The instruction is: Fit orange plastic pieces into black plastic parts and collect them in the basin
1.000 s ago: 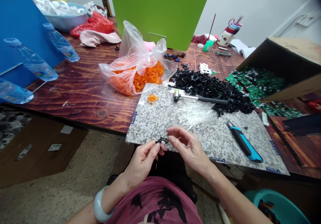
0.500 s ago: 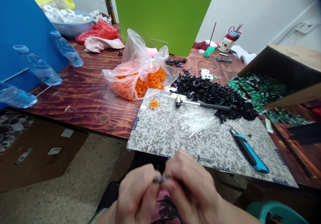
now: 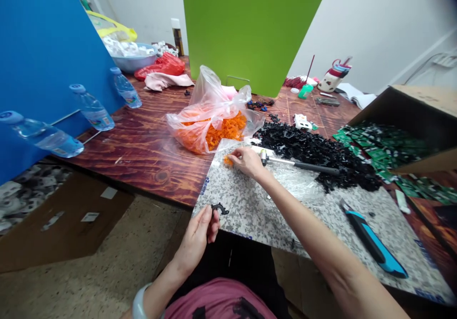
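Observation:
My left hand (image 3: 200,231) is closed round one end of a small curved black plastic part (image 3: 221,208), whose hooked end sticks out over the near left edge of the speckled stone slab (image 3: 243,204). Farther forward, my right hand (image 3: 248,162) reaches across the slab. Its thumb and fingers pinch at a few small orange plastic pieces (image 3: 227,161), partly hidden by the fingertips. Just right of that hand lies a small hammer (image 3: 303,165). Behind it rests a clear plastic bag (image 3: 185,140) full of orange pieces.
A heap of black plastic parts (image 3: 307,145) covers the slab's far right. Clear thin strips (image 3: 296,188) lie under my right forearm. A blue utility knife (image 3: 378,243) is at right. Green circuit boards (image 3: 378,138) spill from a cardboard box (image 3: 424,104). Water bottles (image 3: 91,109) stand left.
My hands were together at the slab's near edge around a small dark part. Now they are apart: the left holds the black part, and the right has moved forward to the orange pieces.

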The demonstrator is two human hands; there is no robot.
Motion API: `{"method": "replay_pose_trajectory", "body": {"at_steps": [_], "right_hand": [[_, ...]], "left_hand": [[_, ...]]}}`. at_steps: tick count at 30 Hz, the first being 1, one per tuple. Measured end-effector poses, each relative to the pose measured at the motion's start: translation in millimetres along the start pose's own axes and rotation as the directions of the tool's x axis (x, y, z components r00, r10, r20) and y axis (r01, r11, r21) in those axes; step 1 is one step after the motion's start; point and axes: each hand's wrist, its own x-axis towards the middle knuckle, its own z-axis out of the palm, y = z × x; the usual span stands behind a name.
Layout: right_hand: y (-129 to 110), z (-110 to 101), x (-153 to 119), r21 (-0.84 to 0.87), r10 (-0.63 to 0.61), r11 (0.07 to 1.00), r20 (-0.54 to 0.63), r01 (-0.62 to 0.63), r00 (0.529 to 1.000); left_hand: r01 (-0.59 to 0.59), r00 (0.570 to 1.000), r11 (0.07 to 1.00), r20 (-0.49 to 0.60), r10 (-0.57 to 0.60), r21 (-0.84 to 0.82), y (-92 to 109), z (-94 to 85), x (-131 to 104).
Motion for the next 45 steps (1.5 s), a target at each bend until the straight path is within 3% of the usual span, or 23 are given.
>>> {"method": "replay_pose_trajectory", "body": {"at_steps": [11, 18, 24, 32, 35, 37, 40, 45], "right_hand": [[13, -18, -16, -0.085, 0.025, 0.996, 0.010, -0.024, 1.000], [14, -5, -15, -0.084, -0.040, 0.995, 0.084, 0.047, 0.996], [14, 3, -13, -0.020, -0.073, 0.997, -0.018, 0.073, 0.997], [13, -13, -26, 0.097, -0.170, 0.975, -0.241, 0.198, 0.955], [10, -17, -40, 0.143, -0.147, 0.971, -0.278, 0.192, 0.949], [10, -18, -52, 0.177, -0.115, 0.970, -0.262, 0.165, 0.958], [10, -17, -76, 0.203, -0.088, 0.972, -0.150, 0.118, 0.985], [9, -15, -108, 0.112, -0.061, 0.992, 0.025, 0.058, 0.998]], "left_hand": [[-0.015, 1.000, 1.000, 0.014, 0.015, -0.010, -5, 1.1, 3], [-0.028, 0.999, 0.999, -0.045, 0.026, -0.031, -10, -0.3, 8], [-0.028, 0.999, 0.994, -0.030, 0.025, -0.104, -13, -1.4, 12], [-0.051, 0.998, 0.991, -0.032, 0.048, -0.124, -16, -1.2, 12], [-0.049, 0.999, 0.992, -0.030, 0.046, -0.116, -16, -0.8, 11], [-0.048, 0.998, 0.992, -0.041, 0.043, -0.117, -15, 0.2, 10], [-0.041, 0.998, 0.990, -0.050, 0.034, -0.134, -13, 2.4, 8], [-0.028, 0.999, 0.986, -0.042, 0.022, -0.163, -12, 5.2, 7]]}}
